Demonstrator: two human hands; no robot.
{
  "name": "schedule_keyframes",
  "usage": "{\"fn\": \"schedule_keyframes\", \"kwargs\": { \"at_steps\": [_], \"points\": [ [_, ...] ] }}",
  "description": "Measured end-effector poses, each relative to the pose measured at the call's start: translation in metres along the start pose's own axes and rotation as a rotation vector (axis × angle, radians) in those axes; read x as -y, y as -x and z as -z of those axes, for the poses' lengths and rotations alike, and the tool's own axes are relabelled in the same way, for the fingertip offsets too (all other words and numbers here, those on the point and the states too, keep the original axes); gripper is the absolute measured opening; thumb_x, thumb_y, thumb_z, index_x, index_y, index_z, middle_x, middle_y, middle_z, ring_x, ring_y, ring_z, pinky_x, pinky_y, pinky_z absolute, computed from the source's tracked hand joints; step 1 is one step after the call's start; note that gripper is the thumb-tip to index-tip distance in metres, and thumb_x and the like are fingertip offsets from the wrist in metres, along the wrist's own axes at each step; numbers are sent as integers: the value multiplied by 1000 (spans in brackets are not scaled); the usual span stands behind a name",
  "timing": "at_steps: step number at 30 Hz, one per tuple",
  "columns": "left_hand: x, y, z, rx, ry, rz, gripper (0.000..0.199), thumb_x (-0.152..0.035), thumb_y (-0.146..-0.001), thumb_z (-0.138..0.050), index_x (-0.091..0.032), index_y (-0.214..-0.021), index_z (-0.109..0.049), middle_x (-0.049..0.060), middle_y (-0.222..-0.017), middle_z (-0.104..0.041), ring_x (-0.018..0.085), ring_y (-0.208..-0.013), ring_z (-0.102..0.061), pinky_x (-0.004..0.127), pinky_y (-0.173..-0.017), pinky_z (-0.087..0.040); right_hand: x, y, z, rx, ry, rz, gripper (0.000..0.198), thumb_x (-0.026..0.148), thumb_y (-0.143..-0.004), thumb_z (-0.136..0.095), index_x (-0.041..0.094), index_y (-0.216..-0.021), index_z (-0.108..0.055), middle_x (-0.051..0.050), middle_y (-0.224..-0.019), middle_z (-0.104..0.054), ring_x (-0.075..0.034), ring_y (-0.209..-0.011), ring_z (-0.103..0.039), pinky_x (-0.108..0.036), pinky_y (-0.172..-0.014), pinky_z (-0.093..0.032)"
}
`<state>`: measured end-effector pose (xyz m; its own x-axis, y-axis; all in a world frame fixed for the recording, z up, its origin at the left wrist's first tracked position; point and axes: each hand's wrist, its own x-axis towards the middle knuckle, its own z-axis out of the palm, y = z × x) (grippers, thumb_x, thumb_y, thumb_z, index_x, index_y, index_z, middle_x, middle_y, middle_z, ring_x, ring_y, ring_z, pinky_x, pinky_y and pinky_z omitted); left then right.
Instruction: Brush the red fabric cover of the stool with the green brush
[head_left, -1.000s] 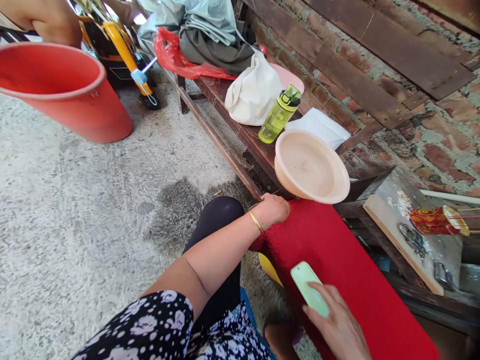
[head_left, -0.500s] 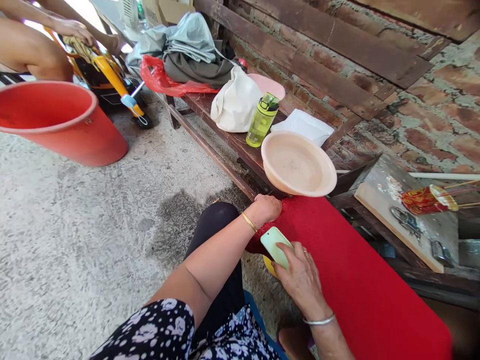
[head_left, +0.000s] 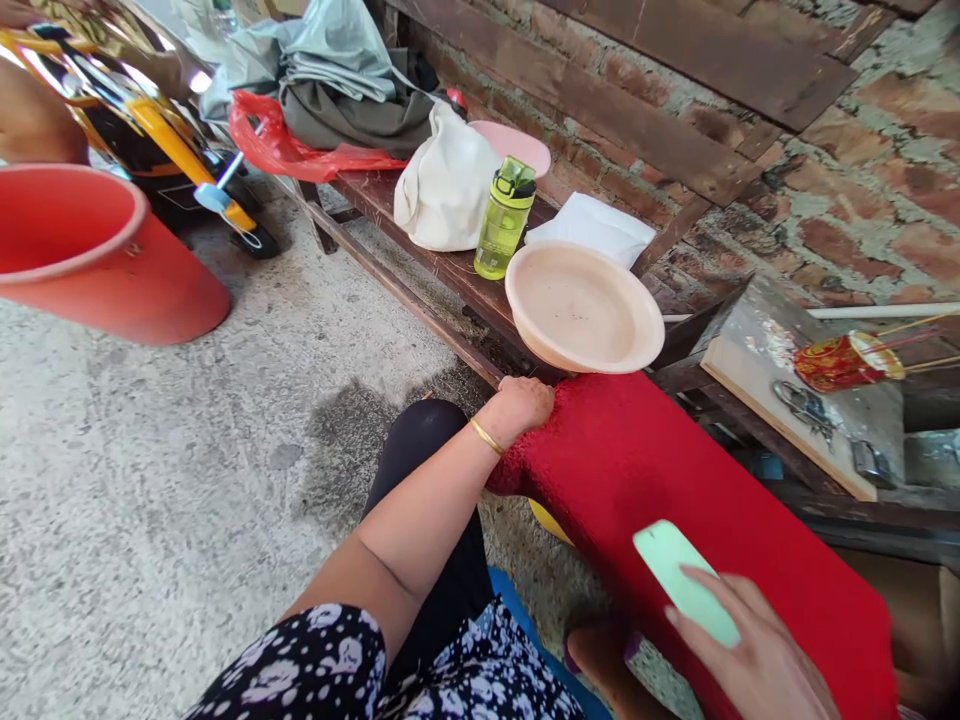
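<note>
At the far left stood a red plastic bucket (head_left: pixel 176 292), its outer wall bare, with a yellow-framed wheeled frame (head_left: pixel 169 140) behind it. Next along, a dark wooden bench (head_left: pixel 450 268) bore a red plastic bag (head_left: pixel 300 155), a cream cloth bag (head_left: pixel 446 185) and a lime-green water bottle (head_left: pixel 504 228).

Just below the bench's near end, the person's left hand (head_left: pixel 529 400) lay over the far left edge of the red plush cloth (head_left: pixel 660 450). Its fingers were curled in, but the tips were hidden, so I could not tell whether they pinched the cloth or only pressed it down. A pale beige basin (head_left: pixel 536 335) sat just beyond, a few dark specks inside.

The cloth ran as a long flat strip from that hand toward the lower right; its surface looked nubbly at the left end and smoother farther along. Above its middle stretch, the right hand (head_left: pixel 765 640) held a mint-green block (head_left: pixel 688 580), thumb on one side and fingers on the other; the block's underside was hidden.

By my judgement the work was midway: the block was in hand and the cloth laid out. How much of the surface was done, and how much was left, the view did not show.
</note>
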<state>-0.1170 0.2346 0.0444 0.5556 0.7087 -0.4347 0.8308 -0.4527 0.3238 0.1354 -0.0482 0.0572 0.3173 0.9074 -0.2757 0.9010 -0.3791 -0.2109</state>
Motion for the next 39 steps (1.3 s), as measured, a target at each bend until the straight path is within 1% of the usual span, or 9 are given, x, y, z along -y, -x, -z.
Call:
{"fn": "schedule_keyframes", "kwargs": {
  "at_steps": [5, 8, 11, 16, 19, 26, 29, 32, 39],
  "points": [
    [-1, -2, -4, -20, -61, -42, 39, -24, -99, -39, -14, -129, -61, 20, -128, -67, 30, -120, -64, 45, -97, -53, 127, -86, -14, 3, 19, 209, 41, 40, -85, -56, 28, -123, -65, -5, -111, -62, -23, -103, -63, -34, -89, -48],
    [-2, -5, -5, -2, -84, -41, 38, -24, -99, -39, -16, -129, -62, 18, -129, -67, 30, -121, -64, 44, -98, -53, 149, -104, -20, 57, 38, 249, 39, 32, -81, -60, 28, -119, -67, -5, -106, -62, -22, -99, -62, -32, -88, -47],
    [-5, -6, -6, 8, -87, -33, 38, -27, -98, -42, -16, -130, -61, 18, -130, -66, 30, -123, -63, 45, -98, -52, 103, -87, -23, 123, 15, 167, 39, 32, -80, -58, 29, -118, -68, -4, -106, -63, -21, -98, -63, -32, -87, -48],
    [-7, -5, -7, 38, -71, -44, 38, -27, -98, -43, -16, -130, -61, 18, -132, -65, 31, -124, -61, 47, -101, -50, -31, -27, -11, 127, 61, -174, 49, 48, -75, -56, 32, -119, -70, -8, -122, -65, -28, -115, -63, -38, -93, -51],
    [-4, -4, -7, 53, -69, -41, 37, -27, -98, -43, -18, -129, -61, 18, -133, -65, 30, -125, -61, 47, -102, -50, -44, -14, 5, 57, 149, -218, 47, 51, -76, -55, 31, -115, -72, -10, -119, -67, -32, -111, -64, -42, -86, -52],
    [2, -7, -7, -6, -116, -49, 37, -27, -98, -42, -18, -128, -61, 18, -126, -67, 29, -120, -65, 43, -97, -52, 122, -78, 1, 24, 31, 163, 38, 31, -80, -60, 29, -117, -69, -3, -103, -62, -21, -98, -60, -31, -85, -43],
    [1, -11, -9, 18, -128, -71, 36, -26, -97, -45, -18, -129, -60, 17, -127, -68, 27, -120, -64, 40, -98, -51, 148, -90, -10, 73, -2, 217, 43, 24, -77, -62, 29, -120, -67, -3, -104, -61, -20, -98, -59, -30, -87, -42],
    [1, -14, -11, 8, -137, -88, 36, -28, -97, -46, -19, -129, -60, 16, -127, -68, 27, -121, -63, 40, -101, -49, 111, -64, -15, 123, -3, 160, 43, 21, -76, -60, 29, -118, -68, -4, -109, -62, -21, -103, -60, -32, -90, -43],
    [1, -11, -12, 40, -151, -78, 36, -29, -98, -44, -18, -129, -59, 17, -129, -66, 27, -121, -63, 41, -101, -49, -33, 32, 9, 121, 142, -266, 42, 34, -75, -58, 28, -115, -71, -9, -112, -67, -30, -106, -66, -37, -80, -51]
  ]
}}
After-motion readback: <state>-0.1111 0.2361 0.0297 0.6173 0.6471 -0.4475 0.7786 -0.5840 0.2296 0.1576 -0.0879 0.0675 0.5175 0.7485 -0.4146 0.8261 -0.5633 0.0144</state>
